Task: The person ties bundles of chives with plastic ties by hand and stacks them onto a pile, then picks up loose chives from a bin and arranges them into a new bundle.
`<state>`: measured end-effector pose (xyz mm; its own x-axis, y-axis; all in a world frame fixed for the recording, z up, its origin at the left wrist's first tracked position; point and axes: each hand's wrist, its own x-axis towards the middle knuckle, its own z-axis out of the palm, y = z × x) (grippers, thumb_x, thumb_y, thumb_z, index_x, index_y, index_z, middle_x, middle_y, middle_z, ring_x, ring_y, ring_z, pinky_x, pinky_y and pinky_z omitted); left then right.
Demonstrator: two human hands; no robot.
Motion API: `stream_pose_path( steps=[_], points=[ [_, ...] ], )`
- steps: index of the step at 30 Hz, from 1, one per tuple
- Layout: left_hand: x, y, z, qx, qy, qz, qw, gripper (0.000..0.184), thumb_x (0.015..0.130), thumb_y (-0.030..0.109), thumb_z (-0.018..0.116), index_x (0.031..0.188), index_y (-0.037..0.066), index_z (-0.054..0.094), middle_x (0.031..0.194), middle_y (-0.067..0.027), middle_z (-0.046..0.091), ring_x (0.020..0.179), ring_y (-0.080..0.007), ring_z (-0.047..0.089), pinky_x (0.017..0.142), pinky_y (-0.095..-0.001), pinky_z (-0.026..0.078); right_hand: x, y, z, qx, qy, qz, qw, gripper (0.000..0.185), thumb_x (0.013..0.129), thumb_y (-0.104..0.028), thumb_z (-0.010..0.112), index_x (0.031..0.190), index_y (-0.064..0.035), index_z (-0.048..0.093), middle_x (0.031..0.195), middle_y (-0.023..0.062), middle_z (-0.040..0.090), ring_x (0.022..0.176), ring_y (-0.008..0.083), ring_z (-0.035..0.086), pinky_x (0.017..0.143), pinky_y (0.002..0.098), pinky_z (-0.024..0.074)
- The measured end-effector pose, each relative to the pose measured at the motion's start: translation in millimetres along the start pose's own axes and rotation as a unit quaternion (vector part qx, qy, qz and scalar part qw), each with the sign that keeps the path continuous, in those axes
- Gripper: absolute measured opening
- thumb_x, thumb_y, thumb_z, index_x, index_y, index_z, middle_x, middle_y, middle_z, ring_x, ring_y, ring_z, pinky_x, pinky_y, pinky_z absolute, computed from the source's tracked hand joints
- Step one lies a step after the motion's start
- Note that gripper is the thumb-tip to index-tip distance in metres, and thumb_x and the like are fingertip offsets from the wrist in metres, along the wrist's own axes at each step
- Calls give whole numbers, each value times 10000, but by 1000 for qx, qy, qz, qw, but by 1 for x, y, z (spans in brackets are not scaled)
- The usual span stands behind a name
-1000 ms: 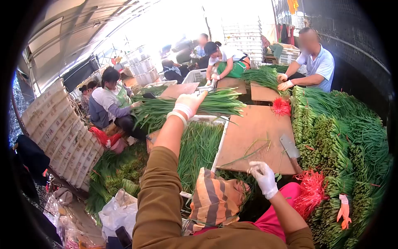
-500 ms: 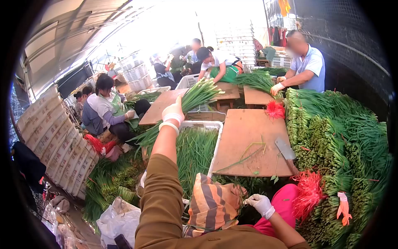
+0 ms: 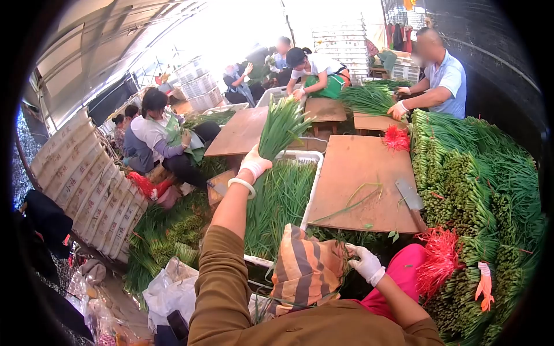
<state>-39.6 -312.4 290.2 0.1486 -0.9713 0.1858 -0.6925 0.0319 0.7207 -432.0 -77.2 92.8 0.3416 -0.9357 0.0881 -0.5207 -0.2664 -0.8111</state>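
My left hand (image 3: pixel 255 162), partly gloved in white, is wrapped round a bunch of long green stalks (image 3: pixel 283 124). The bunch stands nearly upright over the far end of a white crate (image 3: pixel 314 184) full of green leaves (image 3: pixel 280 202). My right hand (image 3: pixel 366 264), in a white glove, hangs low beside an orange striped cloth (image 3: pixel 309 271) near my knee. Its fingers are bent, and whether they hold anything is too small to tell. A brown board (image 3: pixel 366 179) lies ahead of it, with a cleaver (image 3: pixel 410 194) at the right edge.
Stacked green bundles (image 3: pixel 456 190) fill the right side. Red ties (image 3: pixel 437 262) hang beside them. Across the boards, a person in light blue (image 3: pixel 450 83) and a person in white (image 3: pixel 317 69) handle greens. Another person (image 3: pixel 156 130) sits left, behind leaning crates (image 3: pixel 86 184).
The bunch in my left hand has turned from lying sideways to nearly upright. My right hand has moved down from the board's near edge to beside the cloth.
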Motion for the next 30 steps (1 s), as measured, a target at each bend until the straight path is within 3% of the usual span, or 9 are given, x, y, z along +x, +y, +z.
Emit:
stream_pose_path(
  steps=[5, 8, 10, 12, 16, 24, 25, 28, 30],
  points=[
    [-19, -8, 5, -226, -63, -44, 971, 508, 665, 103, 695, 1152, 49, 560, 914, -130, 653, 760, -277, 648, 697, -374, 527, 12, 6, 36, 57, 36, -4, 998, 531, 791, -88, 690, 1292, -64, 518, 1235, 133, 582, 1045, 223, 607, 874, 296, 482],
    [-53, 1, 10, -399, -111, -97, 905, 392, 693, 99, 695, 1054, 39, 557, 799, -100, 614, 619, -265, 609, 577, -406, 522, 20, -1, 40, 18, -103, 49, 993, 415, 818, -228, 665, 1200, -77, 607, 1181, 144, 617, 1071, 286, 593, 909, 341, 462],
    [-64, -15, 24, -458, -125, -139, 869, 349, 702, 108, 695, 1006, 32, 540, 750, -109, 593, 568, -261, 593, 531, -412, 520, 41, 18, 56, 196, -76, 116, 971, 297, 831, -281, 654, 1049, -80, 676, 968, 133, 686, 956, 244, 643, 818, 322, 497],
    [-79, -22, 32, -502, -146, -140, 841, 337, 710, 111, 693, 995, 26, 534, 748, -115, 593, 572, -257, 599, 529, -405, 524, 75, -44, 22, 36, 34, -1, 999, 268, 829, -202, 654, 1079, -105, 659, 923, 128, 670, 894, 221, 645, 761, 312, 505],
    [-108, -29, 45, -506, -196, -134, 830, 421, 715, 95, 689, 1094, 33, 516, 779, -103, 597, 579, -228, 603, 524, -361, 523, 154, -130, -6, 58, 135, -169, 975, 393, 796, -65, 663, 1180, -98, 588, 1035, 59, 637, 859, 151, 622, 734, 268, 496],
    [-143, -37, 47, -561, -208, -77, 798, 443, 761, 28, 643, 1189, 29, 530, 938, -66, 619, 725, -174, 625, 628, -311, 525, 254, -198, 9, -86, 130, -204, 967, 230, 819, -204, 656, 1037, -130, 665, 814, 80, 600, 792, 288, 613, 705, 369, 486],
    [-143, -47, 47, -572, -210, -80, 789, 451, 758, 22, 645, 1195, 29, 531, 957, -64, 620, 755, -176, 626, 655, -313, 526, 258, -190, 11, -39, 104, -169, 979, 140, 830, -195, 659, 887, -67, 660, 727, 30, 589, 702, 223, 601, 646, 321, 472],
    [-137, -73, 51, -576, -191, -79, 791, 506, 728, -3, 667, 1214, 29, 529, 1029, -50, 618, 901, -175, 607, 795, -316, 500, 240, -206, -16, 382, 24, -38, 923, 132, 837, -150, 660, 855, -21, 640, 733, -17, 574, 631, 118, 540, 600, 246, 430],
    [-136, -88, 52, -526, -175, -79, 829, 511, 721, -7, 668, 1212, 27, 530, 1052, -45, 612, 944, -169, 590, 834, -316, 484, 244, -208, -27, 449, 68, -52, 889, 170, 834, -101, 651, 945, 27, 639, 749, -34, 560, 623, 49, 473, 581, 192, 381]
  ],
)
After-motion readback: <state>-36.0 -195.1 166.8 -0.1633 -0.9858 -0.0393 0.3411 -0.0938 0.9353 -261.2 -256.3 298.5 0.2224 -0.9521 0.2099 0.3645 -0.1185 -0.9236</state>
